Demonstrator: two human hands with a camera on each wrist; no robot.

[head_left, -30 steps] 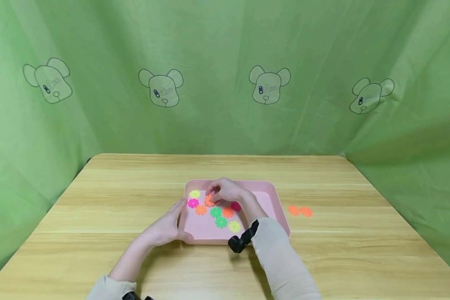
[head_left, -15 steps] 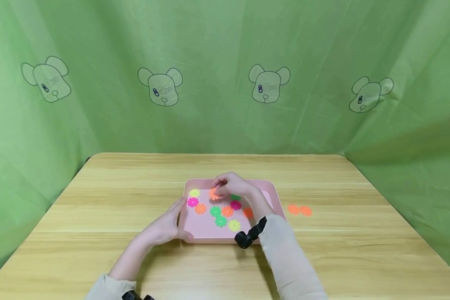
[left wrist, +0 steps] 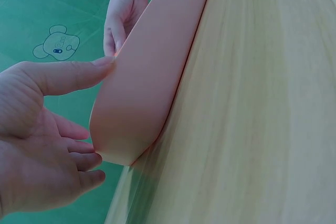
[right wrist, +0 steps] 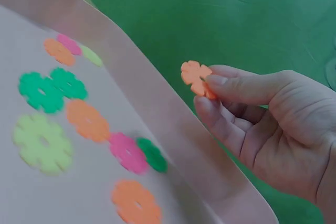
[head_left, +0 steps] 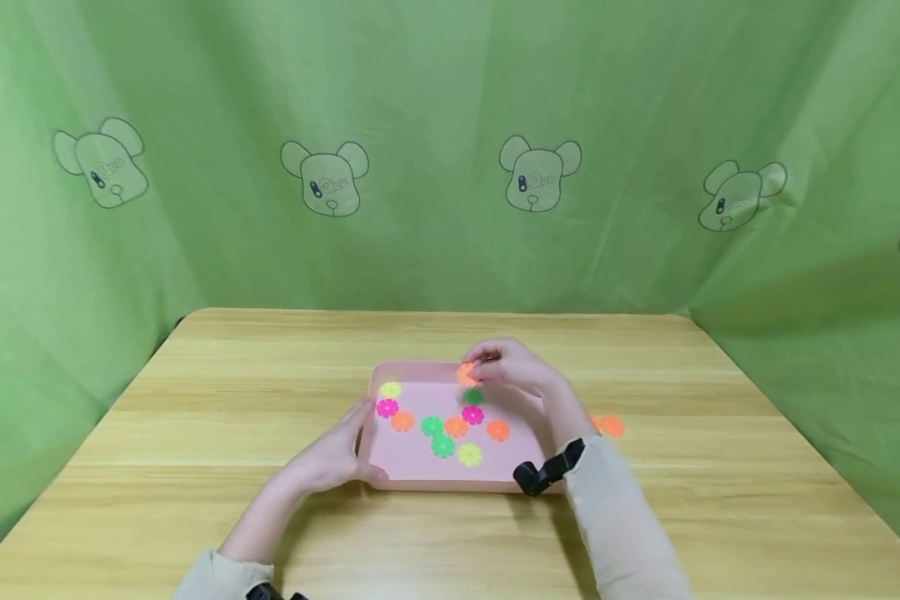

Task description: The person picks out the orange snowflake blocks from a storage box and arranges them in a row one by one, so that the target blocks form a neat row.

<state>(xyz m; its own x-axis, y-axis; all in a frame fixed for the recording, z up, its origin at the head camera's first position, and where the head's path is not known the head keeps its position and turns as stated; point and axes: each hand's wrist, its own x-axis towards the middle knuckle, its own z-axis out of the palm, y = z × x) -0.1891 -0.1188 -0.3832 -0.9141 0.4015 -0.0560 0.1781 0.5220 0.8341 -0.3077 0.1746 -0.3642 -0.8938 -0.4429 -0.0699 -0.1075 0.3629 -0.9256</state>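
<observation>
My right hand (head_left: 516, 367) pinches an orange snowflake disc (right wrist: 193, 76), a flower-shaped piece with notched edges, between thumb and fingers. In the head view it is over the far wall of a shallow pink tray (head_left: 397, 462). My left hand (head_left: 328, 457) rests at the tray's left end, thumb at the front rim and fingers along the side, relaxed, as the left wrist view shows. Inside the tray lie several more discs: green (head_left: 442, 446), yellow (head_left: 470, 454), magenta (head_left: 472, 414) and orange (head_left: 498, 430). A green disc (head_left: 473, 397) lies just below the held one in the head view.
On the wooden table (head_left: 690, 500), right of the tray, lie two orange discs (head_left: 612, 427), one mostly hidden by my right forearm. A green curtain (head_left: 435, 258) with bear-head outlines hangs behind the table and along both sides.
My right hand has lifted the orange disc from the tray's left part and carried it right and toward the far wall. My left hand has stayed in place on the tray.
</observation>
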